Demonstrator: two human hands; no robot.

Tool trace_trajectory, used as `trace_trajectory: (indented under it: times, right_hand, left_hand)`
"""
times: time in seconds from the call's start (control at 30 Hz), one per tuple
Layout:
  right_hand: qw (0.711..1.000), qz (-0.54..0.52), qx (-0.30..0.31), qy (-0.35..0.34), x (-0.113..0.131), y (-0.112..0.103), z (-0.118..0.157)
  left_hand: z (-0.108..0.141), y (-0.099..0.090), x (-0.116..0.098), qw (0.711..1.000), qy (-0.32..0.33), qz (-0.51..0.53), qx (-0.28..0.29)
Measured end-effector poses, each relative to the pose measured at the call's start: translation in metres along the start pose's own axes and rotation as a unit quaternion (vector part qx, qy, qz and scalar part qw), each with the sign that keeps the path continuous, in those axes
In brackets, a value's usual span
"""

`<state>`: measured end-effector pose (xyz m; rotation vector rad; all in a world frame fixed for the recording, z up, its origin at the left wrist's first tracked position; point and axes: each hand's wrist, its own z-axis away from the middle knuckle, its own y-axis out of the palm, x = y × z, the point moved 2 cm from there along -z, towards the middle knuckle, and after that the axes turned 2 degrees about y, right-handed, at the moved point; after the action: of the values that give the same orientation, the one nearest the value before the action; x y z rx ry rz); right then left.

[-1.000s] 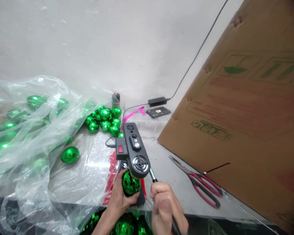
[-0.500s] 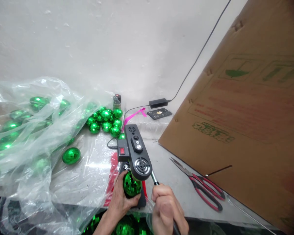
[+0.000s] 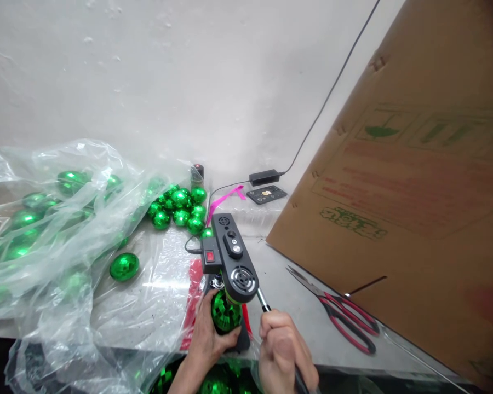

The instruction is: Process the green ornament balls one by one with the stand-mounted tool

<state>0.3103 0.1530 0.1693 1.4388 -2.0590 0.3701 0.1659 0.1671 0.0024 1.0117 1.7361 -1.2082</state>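
Observation:
My left hand [image 3: 209, 338] is wrapped round a shiny green mirrored ball [image 3: 225, 313], fingers on its left side and thumb across the front. The ball sits under the round front end of a black bench machine [image 3: 235, 257] with a red switch [image 3: 210, 256]; that end hides the ball's top. To the right, my right hand [image 3: 285, 350] is closed on the black grip of the machine's lever [image 3: 264, 301], whose metal rod runs up beside the head. Part of the machine's base shows beneath the ball.
Loose green balls [image 3: 181, 208] lie behind the machine, and others rest under a clear plastic bag [image 3: 66, 219] at left. Red-handled scissors [image 3: 345, 320] lie at right beside a large cardboard box [image 3: 394, 180]. A black power adapter [image 3: 264, 177] and a dark phone [image 3: 267, 194] sit behind. More balls show below the table edge.
The whole view has shifted slightly, so most things appear a little lower and to the right. Both hands keep the same holds on the ball and the lever.

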Motion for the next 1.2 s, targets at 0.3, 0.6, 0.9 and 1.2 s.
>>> trace_trajectory:
  times: [0.3,0.6,0.9,1.2]
  right_hand:
    - [0.999,-0.009,-0.039,0.015,0.007,0.009,-0.005]
    - [0.999,-0.008,-0.044,-0.005,0.006,0.009,-0.007]
    - [0.999,0.026,-0.016,-0.039,-0.016,0.001,0.018]
    - [0.999,0.026,0.037,0.009,0.014,-0.001,-0.023]
  left_hand:
    - [-0.002,0.009,-0.002,1.0,0.004,-0.008,-0.014]
    - [-0.002,0.014,0.0,0.999,0.014,-0.01,-0.031]
    - [-0.001,0.017,0.001,0.999,0.004,-0.016,-0.038]
    - [-0.01,-0.003,-0.01,0.999,-0.031,0.034,0.021]
